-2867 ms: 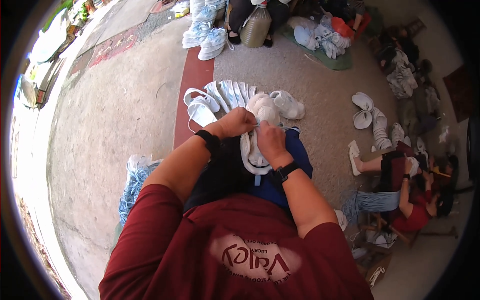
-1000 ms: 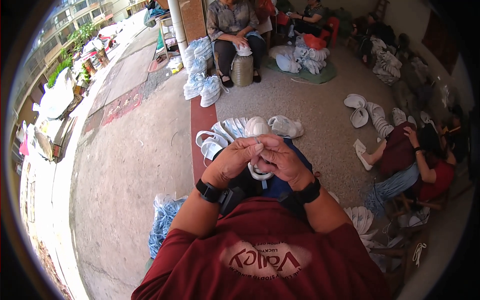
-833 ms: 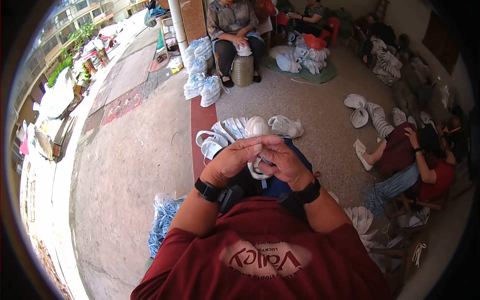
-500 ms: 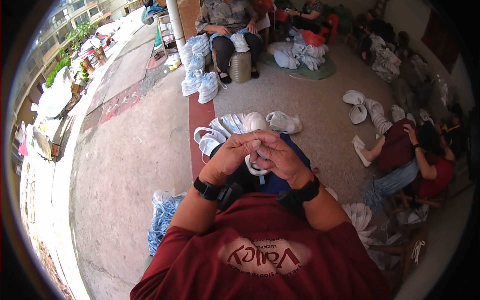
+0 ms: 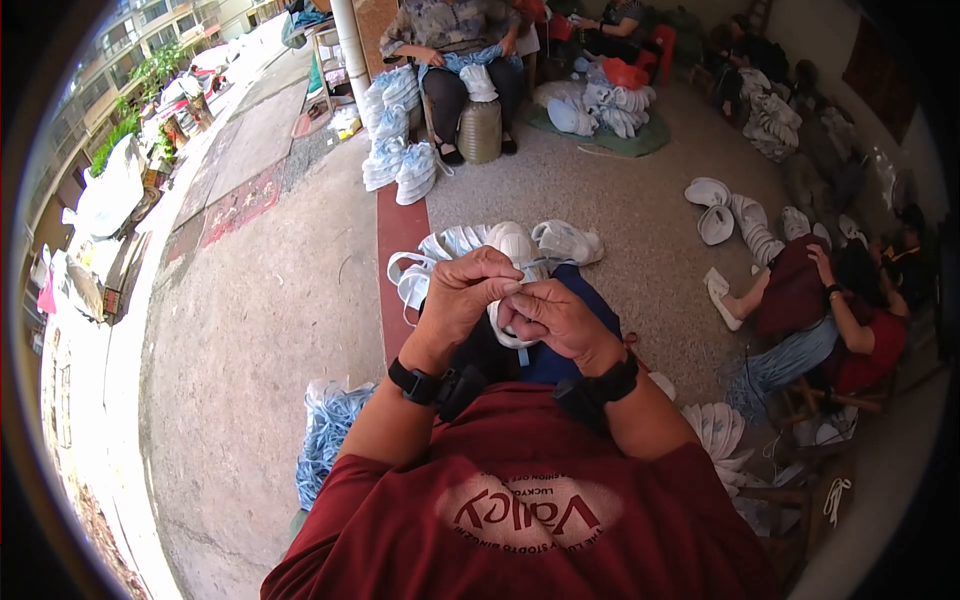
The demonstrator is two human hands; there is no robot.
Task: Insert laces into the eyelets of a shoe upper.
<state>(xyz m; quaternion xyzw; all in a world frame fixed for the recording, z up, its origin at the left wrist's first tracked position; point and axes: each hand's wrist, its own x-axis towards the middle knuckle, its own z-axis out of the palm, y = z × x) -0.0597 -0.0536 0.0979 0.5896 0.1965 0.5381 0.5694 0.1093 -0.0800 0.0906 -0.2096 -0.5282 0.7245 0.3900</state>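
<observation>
My left hand and my right hand meet above my lap, with thumbs and fingertips pinched together. What lies between the fingertips is too small to make out. Just beneath them a white shoe upper rests on my lap, partly covered by my hands. Beside it are a striped white-and-blue shoe piece, a white piece with a looped strap and another white shoe upper. Blue cloth shows under my right hand.
A bundle of light blue laces lies by my left elbow, and stacked white shoe pieces by my right. Ahead, a seated person handles blue laces beside piled shoe pieces. Another person sits at the right.
My hands have drawn slightly apart at the fingers, which overlapped before, while the fingertips stay together. The person ahead has spread blue laces between both hands.
</observation>
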